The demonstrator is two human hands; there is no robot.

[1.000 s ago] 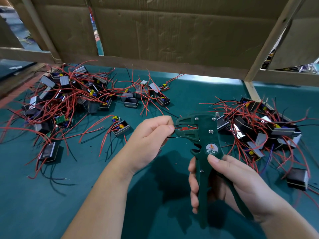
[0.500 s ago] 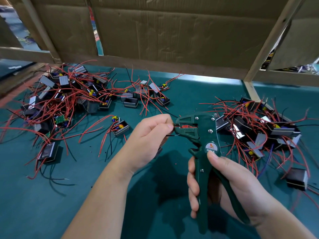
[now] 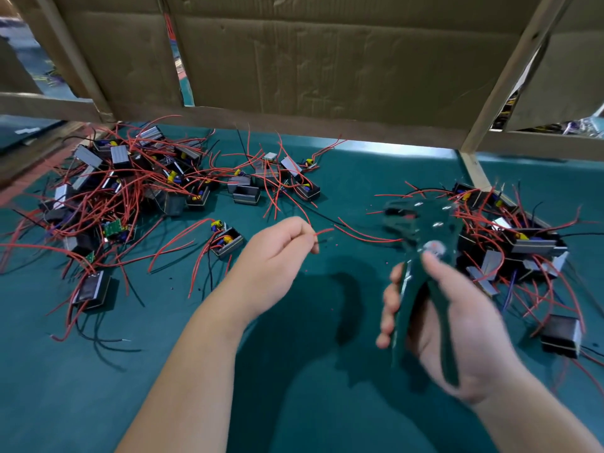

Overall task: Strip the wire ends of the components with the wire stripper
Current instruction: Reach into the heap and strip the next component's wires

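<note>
Fingers of my left hand [image 3: 277, 256] pinch a red wire [image 3: 323, 231]; fingers of my right hand [image 3: 454, 325] curl round the blurred wire stripper [image 3: 421, 246], held apart from that wire above the table [image 3: 310, 380], between the left pile of components [image 3: 130, 197] and the right pile [image 3: 513, 246]

Blurred wire stripper [image 3: 425, 233]
Its head and round label smear; the left hand [image 3: 277, 253] hides whatever its red wire [image 3: 323, 231] joins.

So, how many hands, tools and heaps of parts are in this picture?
Hands: 2, left hand and right hand
Tools: 1, wire stripper
Heaps of parts: 2, left heap and right heap
Total: 5
</note>
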